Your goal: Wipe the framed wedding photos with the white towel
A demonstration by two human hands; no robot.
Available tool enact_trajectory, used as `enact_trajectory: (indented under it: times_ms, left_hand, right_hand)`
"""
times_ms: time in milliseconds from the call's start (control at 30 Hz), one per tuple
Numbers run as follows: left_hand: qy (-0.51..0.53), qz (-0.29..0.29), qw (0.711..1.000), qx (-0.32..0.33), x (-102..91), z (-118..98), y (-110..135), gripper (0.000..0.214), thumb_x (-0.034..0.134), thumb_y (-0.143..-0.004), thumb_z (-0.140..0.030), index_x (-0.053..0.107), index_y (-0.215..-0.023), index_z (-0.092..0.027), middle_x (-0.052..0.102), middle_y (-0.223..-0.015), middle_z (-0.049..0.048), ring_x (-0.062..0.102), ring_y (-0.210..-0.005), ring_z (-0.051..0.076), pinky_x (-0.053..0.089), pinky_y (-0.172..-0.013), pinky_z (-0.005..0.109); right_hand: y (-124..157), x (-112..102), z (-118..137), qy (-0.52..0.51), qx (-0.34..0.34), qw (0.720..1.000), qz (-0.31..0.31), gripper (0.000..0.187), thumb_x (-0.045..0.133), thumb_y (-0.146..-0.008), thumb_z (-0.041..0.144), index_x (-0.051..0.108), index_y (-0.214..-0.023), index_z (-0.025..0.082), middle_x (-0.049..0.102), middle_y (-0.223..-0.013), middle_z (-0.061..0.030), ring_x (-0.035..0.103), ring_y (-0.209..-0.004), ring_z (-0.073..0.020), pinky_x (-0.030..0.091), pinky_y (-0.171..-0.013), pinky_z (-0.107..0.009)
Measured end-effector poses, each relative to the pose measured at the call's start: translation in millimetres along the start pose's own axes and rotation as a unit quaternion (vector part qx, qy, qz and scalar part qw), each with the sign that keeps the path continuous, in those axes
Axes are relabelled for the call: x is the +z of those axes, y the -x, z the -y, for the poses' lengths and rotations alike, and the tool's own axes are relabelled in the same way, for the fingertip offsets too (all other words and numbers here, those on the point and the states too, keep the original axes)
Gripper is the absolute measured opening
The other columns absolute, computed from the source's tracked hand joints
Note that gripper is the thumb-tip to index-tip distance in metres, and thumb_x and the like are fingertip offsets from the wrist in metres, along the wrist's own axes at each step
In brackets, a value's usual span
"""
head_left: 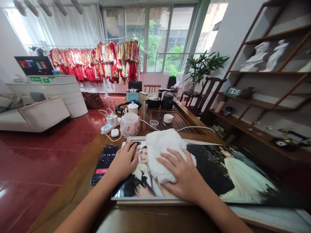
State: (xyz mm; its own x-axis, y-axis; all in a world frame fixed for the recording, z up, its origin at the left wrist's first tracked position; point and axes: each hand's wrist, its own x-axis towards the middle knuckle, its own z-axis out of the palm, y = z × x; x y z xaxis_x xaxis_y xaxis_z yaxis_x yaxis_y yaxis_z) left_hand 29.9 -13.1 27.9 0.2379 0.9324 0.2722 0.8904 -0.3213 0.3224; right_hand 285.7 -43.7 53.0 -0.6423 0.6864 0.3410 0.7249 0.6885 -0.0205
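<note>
A large printed photo panel (218,171) lies flat on the wooden table (80,184) in front of me. My right hand (184,176) rests palm down with spread fingers on a white fluffy cloth (161,147) that lies on the panel's left half. My left hand (125,160) lies flat with fingers apart on the panel's left edge, beside a dark phone (105,161) showing a timer.
Behind the panel stand a white teapot (130,123), a power strip (110,124) with white cables, a tea tray (170,119) and kettles (167,100). Wooden shelves (267,103) run along the right. A sofa (36,113) and a rack of red garments (97,61) are at the left.
</note>
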Motion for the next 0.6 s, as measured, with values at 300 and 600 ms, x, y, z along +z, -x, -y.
enact_trajectory:
  times_ms: [300, 600]
  left_hand:
    - [0.004, 0.003, 1.000, 0.003, -0.1, 1.1, 0.0, 0.042, 0.037, -0.099, -0.034, 0.047, -0.137, -0.019, 0.045, -0.145, 0.0105, 0.042, -0.133, 0.026, 0.037, -0.108, 0.045]
    - [-0.001, -0.005, 1.000, 0.005, 2.6, 2.0, 0.1, 0.044, 0.035, -0.099, -0.036, 0.046, -0.138, -0.018, 0.044, -0.145, 0.0107, 0.041, -0.133, 0.027, 0.035, -0.109, 0.044]
  right_hand:
    - [-1.3, -5.7, -1.1, -0.027, 0.005, 0.999, 0.024, 0.054, 0.059, -0.079, 0.044, 0.053, -0.131, 0.031, 0.055, -0.137, -0.0048, 0.042, -0.130, -0.0315, 0.015, -0.108, -0.057]
    - [-0.3, -1.6, 3.7, -0.027, -0.012, 0.999, 0.019, 0.056, 0.057, -0.079, 0.042, 0.051, -0.134, 0.030, 0.055, -0.137, -0.0055, 0.037, -0.132, -0.0339, 0.007, -0.108, -0.060]
